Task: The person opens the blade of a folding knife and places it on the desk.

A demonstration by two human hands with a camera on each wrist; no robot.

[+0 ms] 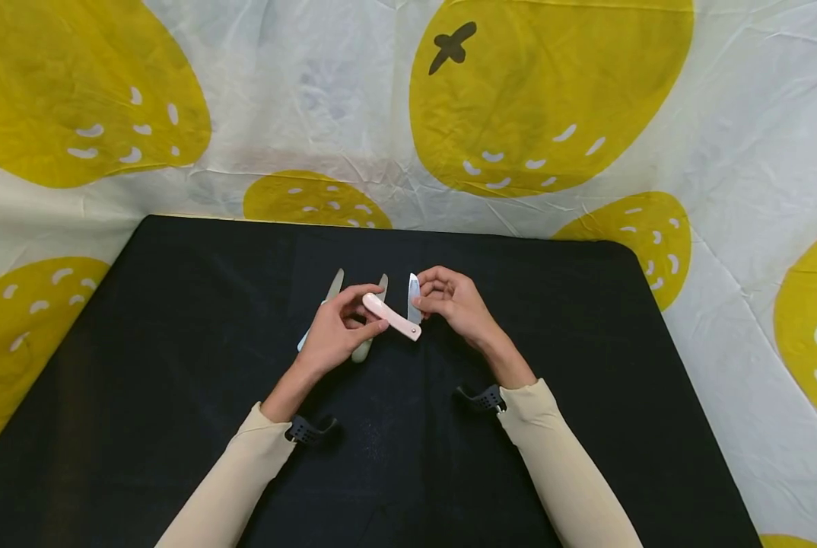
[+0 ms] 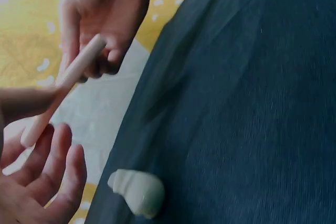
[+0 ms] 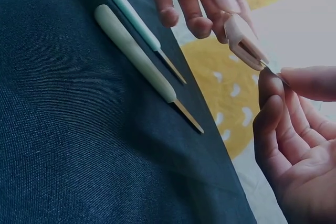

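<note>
A pink-handled folding knife (image 1: 393, 316) is held up over the black table between both hands, its blade (image 1: 414, 298) swung partway out of the handle. My left hand (image 1: 336, 327) pinches the handle between thumb and fingers. On the other side, the thumb and fingers of my right hand (image 1: 459, 304) pinch the blade. In the right wrist view the slot in the pink handle (image 3: 244, 43) faces the camera. Past my left hand lie a green-handled knife (image 3: 135, 59) and a light-blue-handled knife (image 3: 131, 14), side by side with blades pointing away from me.
The black-covered table (image 1: 552, 342) ends at a far edge against a white cloth backdrop (image 1: 313, 91) printed with yellow fruit shapes. Dark straps (image 1: 310, 430) sit at both wrists, over cream sleeves (image 1: 230, 487).
</note>
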